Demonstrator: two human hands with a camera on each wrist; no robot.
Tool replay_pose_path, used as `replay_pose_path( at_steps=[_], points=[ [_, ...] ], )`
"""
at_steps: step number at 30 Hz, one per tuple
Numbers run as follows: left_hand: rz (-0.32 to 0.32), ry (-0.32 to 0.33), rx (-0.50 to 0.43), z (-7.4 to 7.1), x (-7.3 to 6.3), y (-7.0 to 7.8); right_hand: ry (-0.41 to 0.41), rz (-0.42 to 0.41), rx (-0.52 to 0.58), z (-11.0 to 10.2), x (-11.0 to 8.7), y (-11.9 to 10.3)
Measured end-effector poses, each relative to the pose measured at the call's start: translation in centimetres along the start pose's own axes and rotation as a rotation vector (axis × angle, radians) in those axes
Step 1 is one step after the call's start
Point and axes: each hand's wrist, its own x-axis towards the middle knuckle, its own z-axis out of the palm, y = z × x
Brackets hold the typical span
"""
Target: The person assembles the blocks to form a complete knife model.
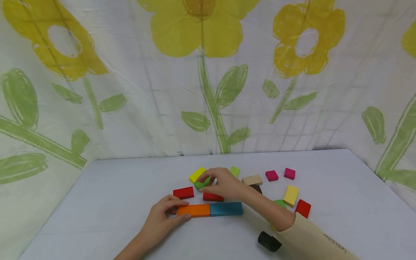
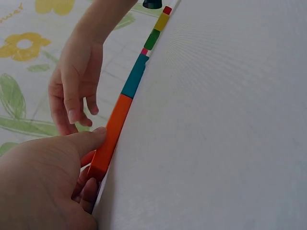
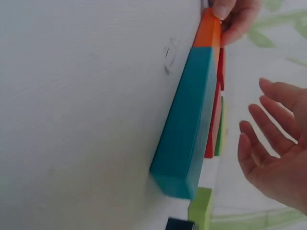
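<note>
My left hand (image 1: 159, 215) pinches the left end of a long orange block (image 1: 199, 210) between thumb and fingers. End to end with it lies a blue block (image 1: 226, 209), forming one straight row on the table. My right hand (image 1: 224, 185) hovers beyond the row, above a green block (image 1: 199, 186) and a red block (image 1: 213, 197) that it partly hides. In the right wrist view its fingers (image 3: 268, 125) are spread and loosely bent, holding nothing. Another red block (image 1: 183, 193) and a yellow block (image 1: 196, 174) lie close by.
Rightward are a beige block (image 1: 252, 180), two pink blocks (image 1: 272, 176), a pale yellow block (image 1: 290, 195) and a red one (image 1: 303, 208). A black cylindrical object (image 1: 269, 241) is beside the right sleeve. A flower-printed curtain (image 1: 169, 108) hangs behind the white table (image 1: 107, 202).
</note>
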Motion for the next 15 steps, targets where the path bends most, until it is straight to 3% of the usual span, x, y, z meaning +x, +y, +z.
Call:
replay_pose_path(
  at_steps=[6,15],
  points=[
    [0.053,0.009,-0.001,0.1,-0.1,-0.3,-0.015,0.004,0.007,1.1,2.0,-0.4],
    [0.040,0.007,-0.004,0.1,-0.1,-0.4,-0.056,0.082,0.034,2.4,4.1,-0.2]
  ],
)
